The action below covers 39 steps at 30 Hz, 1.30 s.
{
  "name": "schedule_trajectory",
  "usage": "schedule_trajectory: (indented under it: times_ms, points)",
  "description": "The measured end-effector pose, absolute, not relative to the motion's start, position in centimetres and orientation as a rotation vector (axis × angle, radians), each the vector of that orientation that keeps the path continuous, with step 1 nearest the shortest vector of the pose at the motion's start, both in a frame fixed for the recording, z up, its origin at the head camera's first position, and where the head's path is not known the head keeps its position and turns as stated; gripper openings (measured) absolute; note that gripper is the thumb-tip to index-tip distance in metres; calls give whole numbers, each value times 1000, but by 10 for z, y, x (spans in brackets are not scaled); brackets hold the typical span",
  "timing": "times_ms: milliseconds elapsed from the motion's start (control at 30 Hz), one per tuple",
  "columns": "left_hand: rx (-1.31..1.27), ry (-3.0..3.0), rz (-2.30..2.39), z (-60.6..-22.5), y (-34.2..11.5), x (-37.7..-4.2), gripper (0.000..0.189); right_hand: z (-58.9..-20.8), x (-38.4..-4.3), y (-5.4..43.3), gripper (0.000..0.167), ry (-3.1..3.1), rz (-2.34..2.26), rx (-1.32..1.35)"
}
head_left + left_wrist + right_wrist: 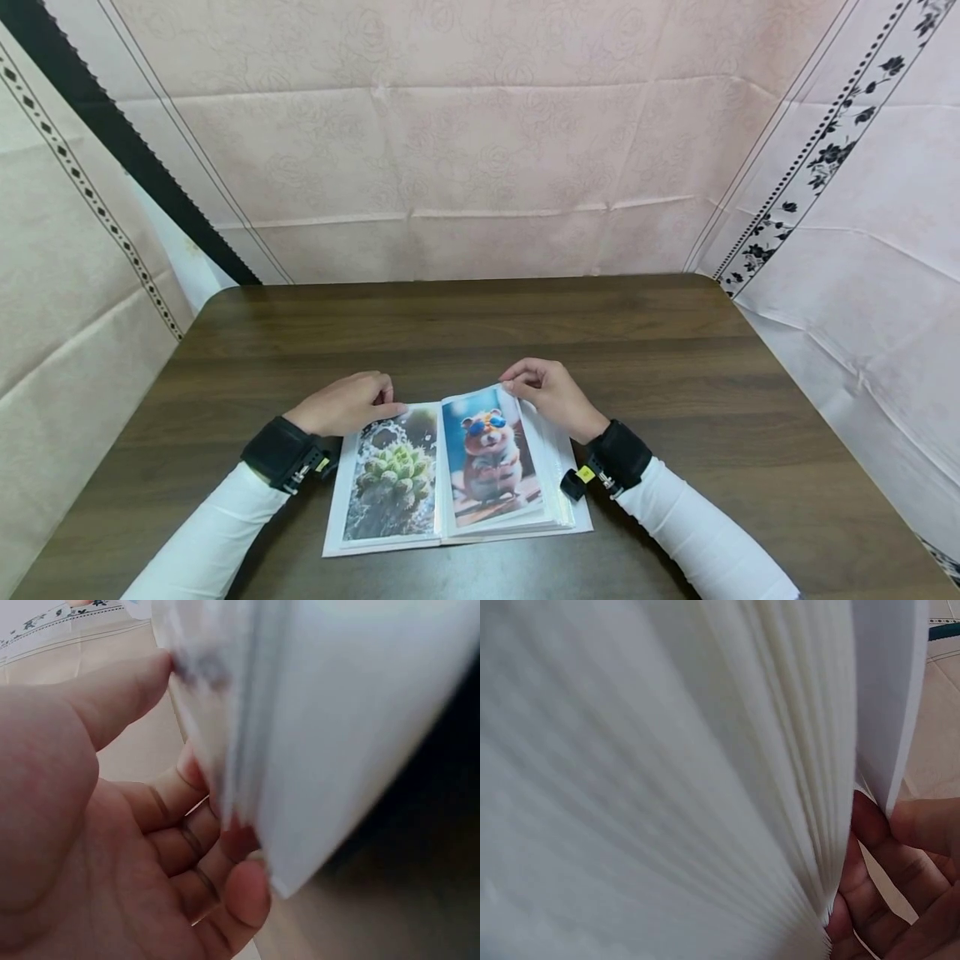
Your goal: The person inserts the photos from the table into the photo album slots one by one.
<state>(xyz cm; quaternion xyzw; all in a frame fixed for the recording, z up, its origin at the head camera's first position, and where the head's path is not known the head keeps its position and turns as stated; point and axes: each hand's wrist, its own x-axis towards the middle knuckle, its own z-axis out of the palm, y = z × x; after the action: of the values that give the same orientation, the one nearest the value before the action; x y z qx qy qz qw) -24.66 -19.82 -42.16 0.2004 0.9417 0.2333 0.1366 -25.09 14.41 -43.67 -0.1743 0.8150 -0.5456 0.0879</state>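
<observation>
A photo album [336, 521] lies spread on the table, with a succulent photo [397, 479] on its left page and a photo of a hamster in sunglasses [491, 467] on its right. At the left page's top edge is my left hand [347, 406]; its thumb lies on the front, and the left wrist view shows its fingers curled behind. My right hand [551, 398] pinches the top right corner of a lifted page between thumb and forefinger. Fanned white page edges [705, 787] fill much of the right wrist view, hiding part of that hand.
The dark wooden table [465, 325] extends around the album on all sides. Pale patterned cloth [480, 158] hangs behind it and along both sides. Each wrist wears a black band with a small camera.
</observation>
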Motion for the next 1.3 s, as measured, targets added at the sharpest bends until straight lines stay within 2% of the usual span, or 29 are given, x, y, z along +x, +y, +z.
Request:
schedule_trajectory:
  times_ms: [400, 767, 1300]
  points:
    - [686, 2633, 747, -408, -216, -251, 20, -437, -251, 145, 18, 2435, -1593, -489]
    - [828, 2577, 958, -394, -222, -252, 17, -434, -249, 155, 16, 2478, -1477, -607]
    - [798, 2560, 1286, -380, -205, -246, 19, -430, -248, 154, 18, 2487, -1439, -588]
